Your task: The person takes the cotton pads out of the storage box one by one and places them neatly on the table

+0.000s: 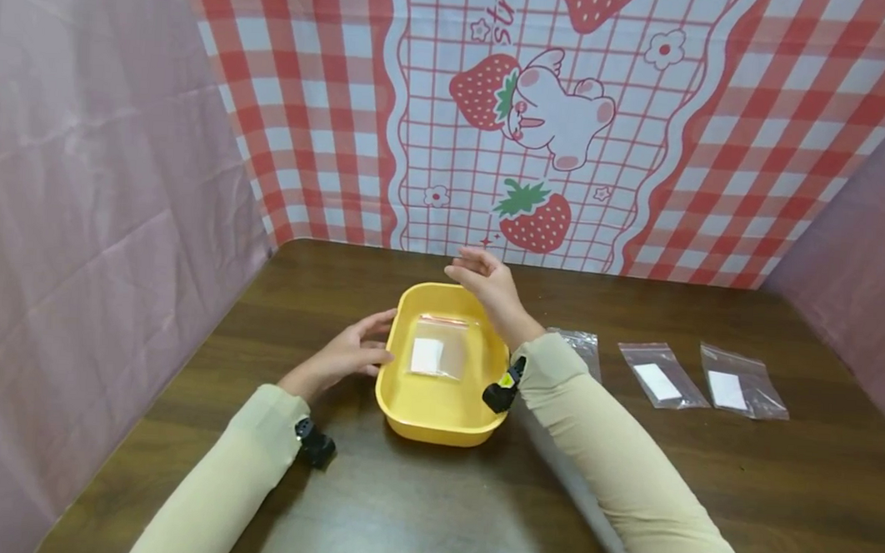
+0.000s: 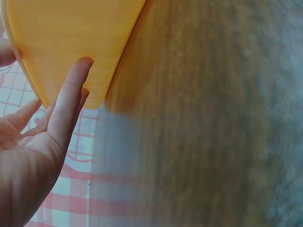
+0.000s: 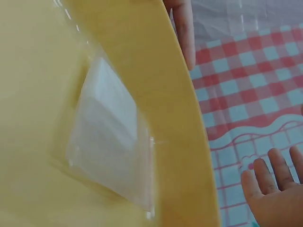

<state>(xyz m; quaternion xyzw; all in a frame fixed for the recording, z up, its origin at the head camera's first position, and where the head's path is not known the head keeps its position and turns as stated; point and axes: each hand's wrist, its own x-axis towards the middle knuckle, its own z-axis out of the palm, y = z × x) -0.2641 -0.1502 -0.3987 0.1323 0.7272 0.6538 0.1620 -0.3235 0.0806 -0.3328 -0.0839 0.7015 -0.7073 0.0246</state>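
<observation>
Yellow tub: sitting on the table [image 1: 407, 517] between the two hands. Yellow tub [image 1: 434, 435] is the thing being handled, so best to keep its base flat and not let it tip.
Bag inside: one clear zip bag [image 1: 451, 356] with a white piece [image 1: 427, 357] in it, lying on the tub floor, toward the far half. Looks fine there imo; no need to fuss with it unless it slides.
Left hand: left hand [image 1: 346, 357] is at the tub's left side, fingers apart and mostly straight, outside the wall. Looks like light contact, but can't tell how hard it presses. Flat fingers should be plenty for steadying; squeezing could bow the wall.
Right hand: right hand [image 1: 490, 287] is up by the far right corner, fingers apart, nothing in them. The wrist view shows it clear of the rim, so it'd pay to lift the forearm a bit so the wrist camera [image 1: 503, 387] doesn't knock the edge.
Bags on the right: two more, a nearer bag [image 1: 663, 376] and an outer bag [image 1: 743, 382], each with a white piece, plus a half-hidden bag [image 1: 587, 348] behind the sleeve. Worth watching that elbow, it could drag one.
</observation>
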